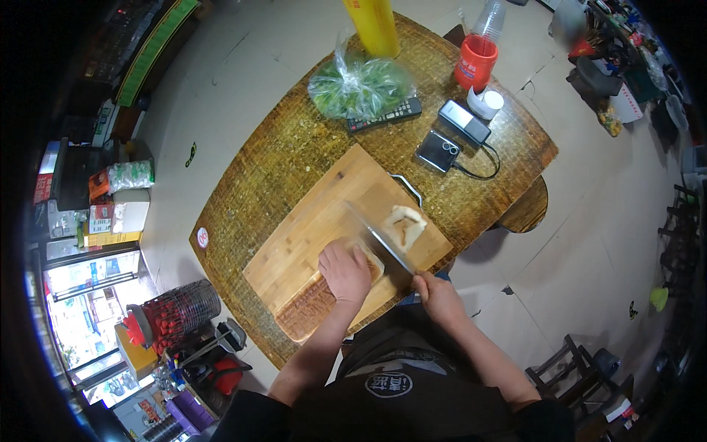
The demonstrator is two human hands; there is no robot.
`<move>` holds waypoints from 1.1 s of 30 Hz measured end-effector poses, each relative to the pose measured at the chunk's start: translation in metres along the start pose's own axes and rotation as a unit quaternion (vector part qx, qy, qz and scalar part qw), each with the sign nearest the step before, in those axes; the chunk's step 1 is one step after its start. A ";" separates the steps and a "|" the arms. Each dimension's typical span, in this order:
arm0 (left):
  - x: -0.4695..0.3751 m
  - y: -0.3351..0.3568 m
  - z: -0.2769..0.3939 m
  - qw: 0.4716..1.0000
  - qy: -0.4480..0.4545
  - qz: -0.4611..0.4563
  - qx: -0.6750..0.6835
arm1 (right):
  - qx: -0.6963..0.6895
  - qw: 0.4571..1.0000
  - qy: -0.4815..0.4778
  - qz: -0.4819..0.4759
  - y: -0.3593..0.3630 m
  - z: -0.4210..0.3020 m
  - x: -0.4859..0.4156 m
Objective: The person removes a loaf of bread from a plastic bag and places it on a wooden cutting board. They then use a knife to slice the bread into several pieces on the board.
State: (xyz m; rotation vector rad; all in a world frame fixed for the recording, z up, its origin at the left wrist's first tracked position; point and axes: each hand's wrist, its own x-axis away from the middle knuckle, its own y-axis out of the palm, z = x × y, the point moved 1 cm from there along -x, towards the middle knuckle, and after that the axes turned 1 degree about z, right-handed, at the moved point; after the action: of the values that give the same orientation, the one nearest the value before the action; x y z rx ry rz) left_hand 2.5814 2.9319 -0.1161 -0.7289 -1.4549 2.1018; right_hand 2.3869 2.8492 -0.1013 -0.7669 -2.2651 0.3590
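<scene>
A long loaf of bread (309,306) with a brown crust lies along the near side of a bamboo cutting board (309,237). My left hand (347,272) rests on top of the loaf near its cut right end. In my right hand (439,298) is the handle of a knife (386,244), its blade pointing up and left, just right of the loaf's cut end. Whether the blade touches the bread I cannot tell. Beyond the blade, a cut piece of bread (406,227) with a torn-looking crust lies on the board's right part.
The board's metal handle (410,188) sticks out behind it. Farther back on the wooden table (248,182) are a bag of green vegetables (359,85), a remote control (386,115), a power bank (464,122) cabled to a phone-like device (438,152), a red container (476,62) and a yellow cylinder (375,27).
</scene>
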 end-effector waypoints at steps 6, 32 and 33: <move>0.000 0.000 0.000 1.000 -0.007 0.004 0.007 | 0.026 0.997 0.014 0.067 -0.037 0.006 -0.004; 0.005 -0.006 -0.016 0.999 0.015 -0.052 0.004 | -0.053 0.997 -0.017 -0.045 -0.038 -0.057 0.093; 0.005 -0.006 -0.017 0.998 0.013 -0.055 0.003 | -0.043 0.998 -0.018 -0.045 -0.035 -0.059 0.094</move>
State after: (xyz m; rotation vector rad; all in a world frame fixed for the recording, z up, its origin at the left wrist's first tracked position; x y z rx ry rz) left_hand 2.5893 2.9485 -0.1161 -0.6562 -1.4416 2.0054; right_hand 2.3595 2.8816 0.0074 -0.7043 -2.3516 0.2369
